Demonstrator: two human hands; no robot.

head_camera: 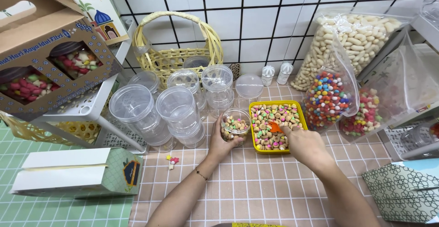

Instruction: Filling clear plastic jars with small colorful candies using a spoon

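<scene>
Presently, the left hand (222,141) is wrapped around a small clear jar (236,124), fingers narrow about its side; the jar stands upright on the pink tiled mat (256,186) and is partly filled with small iced biscuits. It sits touching the left edge of a yellow tray (254,131), which holds a layer of the same biscuits, tan with pink, green and white tops. The right hand (305,144) is over the tray, fingers pinched on an orange scoop (275,127) whose tip lies among the biscuits.

Behind the jar, a cluster of empty lidded jars (178,106) stands stacked, with a woven basket (176,48) against the tiled wall beyond them. To the right of the tray lean three clear bags: one of coloured round sweets (327,100), one of pale finger biscuits (352,39), one of mixed pink and green pieces (366,115). A few loose biscuits (172,160) lie on the mat left of the left hand. A white rack (87,110) at left carries a brown gift box (45,48) with windows showing filled jars. A flat white and green box (75,172) lies on the green mat below.
</scene>
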